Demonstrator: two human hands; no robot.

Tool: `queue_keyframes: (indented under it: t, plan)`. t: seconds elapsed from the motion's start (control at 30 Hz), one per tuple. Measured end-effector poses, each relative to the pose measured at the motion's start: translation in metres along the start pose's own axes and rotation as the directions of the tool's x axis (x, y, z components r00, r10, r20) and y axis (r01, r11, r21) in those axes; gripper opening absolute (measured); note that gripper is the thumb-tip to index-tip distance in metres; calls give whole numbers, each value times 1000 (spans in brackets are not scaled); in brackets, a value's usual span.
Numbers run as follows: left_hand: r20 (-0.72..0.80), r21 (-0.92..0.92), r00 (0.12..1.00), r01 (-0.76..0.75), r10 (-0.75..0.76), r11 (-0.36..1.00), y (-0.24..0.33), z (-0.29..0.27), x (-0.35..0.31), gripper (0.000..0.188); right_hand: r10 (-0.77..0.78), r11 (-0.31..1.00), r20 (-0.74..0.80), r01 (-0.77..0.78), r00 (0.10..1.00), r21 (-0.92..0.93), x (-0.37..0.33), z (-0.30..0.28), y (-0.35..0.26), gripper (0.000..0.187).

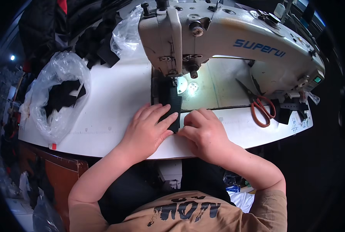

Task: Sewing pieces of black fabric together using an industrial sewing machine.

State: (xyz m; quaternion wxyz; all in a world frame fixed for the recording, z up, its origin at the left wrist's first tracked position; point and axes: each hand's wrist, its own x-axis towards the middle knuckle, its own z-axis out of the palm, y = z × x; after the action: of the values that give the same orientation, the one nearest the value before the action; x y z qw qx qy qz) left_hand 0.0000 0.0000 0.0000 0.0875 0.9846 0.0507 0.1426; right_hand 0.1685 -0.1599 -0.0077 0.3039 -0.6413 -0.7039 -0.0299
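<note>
A black fabric strip lies lengthwise on the sewing machine's bed, its far end under the presser foot. My left hand rests flat on the strip's left side with fingers stretched out, pressing it down. At the strip's near right corner, my right hand is closed, its thumb and forefinger pinching the edge. The other fingers of that hand are curled under. The pale sewing machine stands over the work, and its lamp lights the metal needle plate.
Orange-handled scissors lie to the right, beside black scraps. At the left stands a clear plastic bag holding black pieces. More dark cloth and another plastic bag sit at the back left. The white table has a curved front edge.
</note>
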Motion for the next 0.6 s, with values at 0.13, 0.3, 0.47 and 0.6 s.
queue_keyframes:
  t: [0.13,0.3,0.47,0.6]
  plan:
    - [-120,161,971,-185,205,970,-9,-2,2,33,-1,1000,-37,1,999,10,1,1,-2,28]
    - [-146,389,901,-328,409,861,-9,1,3,26,-5,1000,-52,6,999,21,3,1,-2,25]
    - [-158,333,905,-328,396,884,-8,0,5,21,2,1000,-44,-1,999,16,2,1,-3,24]
    - [-175,296,912,-309,370,904,-7,1,4,18,6,1000,-45,-5,999,23,2,0,-4,24]
